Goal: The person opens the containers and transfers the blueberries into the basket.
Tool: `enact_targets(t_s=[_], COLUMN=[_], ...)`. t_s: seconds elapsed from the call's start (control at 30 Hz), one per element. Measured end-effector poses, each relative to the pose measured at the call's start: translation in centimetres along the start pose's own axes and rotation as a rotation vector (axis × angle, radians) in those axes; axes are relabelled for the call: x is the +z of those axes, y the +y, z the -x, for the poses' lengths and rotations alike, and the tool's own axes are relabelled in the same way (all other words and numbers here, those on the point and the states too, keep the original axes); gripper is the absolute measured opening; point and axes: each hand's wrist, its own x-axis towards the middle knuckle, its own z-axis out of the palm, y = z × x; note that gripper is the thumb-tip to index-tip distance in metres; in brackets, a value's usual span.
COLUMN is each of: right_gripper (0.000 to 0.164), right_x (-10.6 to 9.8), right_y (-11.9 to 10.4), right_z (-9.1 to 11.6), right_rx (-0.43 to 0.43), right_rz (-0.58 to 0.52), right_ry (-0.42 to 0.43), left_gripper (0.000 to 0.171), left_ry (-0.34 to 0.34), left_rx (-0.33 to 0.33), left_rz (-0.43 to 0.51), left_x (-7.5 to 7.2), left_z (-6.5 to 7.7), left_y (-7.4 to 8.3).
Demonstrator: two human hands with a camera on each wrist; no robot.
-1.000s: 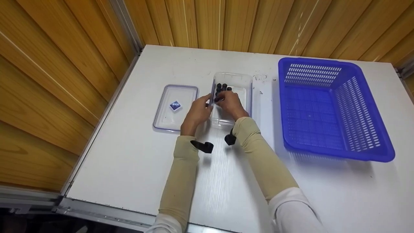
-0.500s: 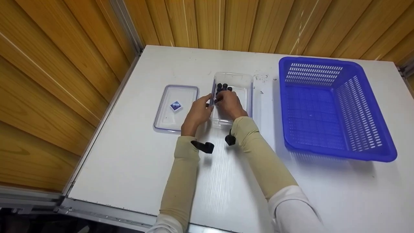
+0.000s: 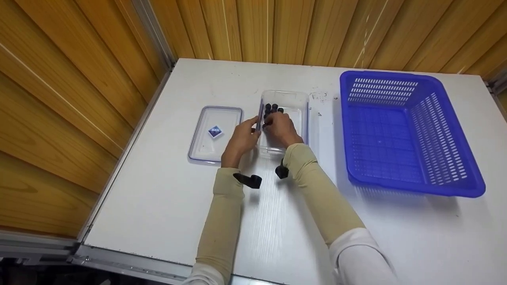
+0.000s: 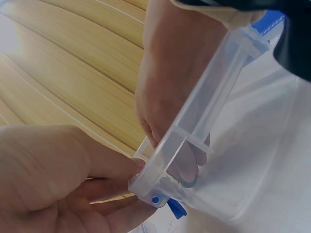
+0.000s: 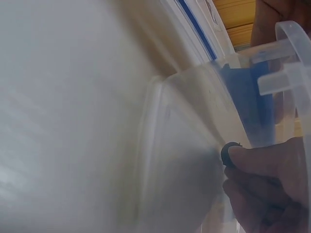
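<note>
L hand (image 3: 242, 138) has thumb + fingers gripping the L wall of a clear plastic box (image 3: 298, 114), by a blue latch (image 4: 177, 208). R hand (image 3: 282, 127) is down in the box, thumb & fingers pinching a small black round-ended piece (image 5: 228, 153); more black pieces (image 3: 274, 107) sit just past it nr the box's L side, can't tell exactly what. Clear lid (image 3: 206, 153) w/ bluish edge & blue-and-white label (image 3: 215, 131) lies flat on white tabletop (image 3: 158, 206), just L of box. Blue slotted basket (image 3: 412, 189) stands to R, well apart.
</note>
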Motion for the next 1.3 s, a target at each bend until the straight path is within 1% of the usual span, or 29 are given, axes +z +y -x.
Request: enact_targets(t_s=[0.17,0.27,0.5,0.7,0.8,0.9,1.13,1.3], right_gripper=[0.019,0.021,0.017,0.017,0.017,0.017,0.017,0.02], right_x=[-0.4,-0.6,-1.2,-1.5,-1.8,-2.3,-4.0,-5.3], right_y=[0.0,-0.1,0.0,-0.1,-0.4,-0.8,-1.7,-1.9], right_z=[0.2,0.2,0.1,0.0,0.0,0.0,-0.1,-0.1], right_rx=[0.04,0.057,0.042,0.02,0.022,0.032,0.041,0.077], right_rz=[-0.037,-0.065,-0.065,-0.048,-0.059,-0.074,-0.101,-0.152], right_ry=[-0.035,-0.039,-0.017,0.005,0.016,0.021,0.035,0.028], left_gripper=[0.051,0.052,0.051,0.05,0.051,0.051,0.051,0.051], left_ry=[-0.004,-0.005,-0.003,-0.01,-0.016,-0.019,-0.014,-0.01], left_rx=[-0.028,-0.039,-0.018,-0.025,-0.029,-0.029,-0.024,-0.029], left_rz=[-0.025,-0.042,-0.025,-0.035,-0.022,-0.013,-0.033,-0.029], left_x=[0.0,0.0,0.0,0.0,0.0,-0.1,0.0,0.0], left_z=[0.0,0.0,0.0,0.0,0.0,0.0,0.0,0.2], left_y=[0.0,0.0,0.0,0.0,-0.1,-0.1,0.0,0.0])
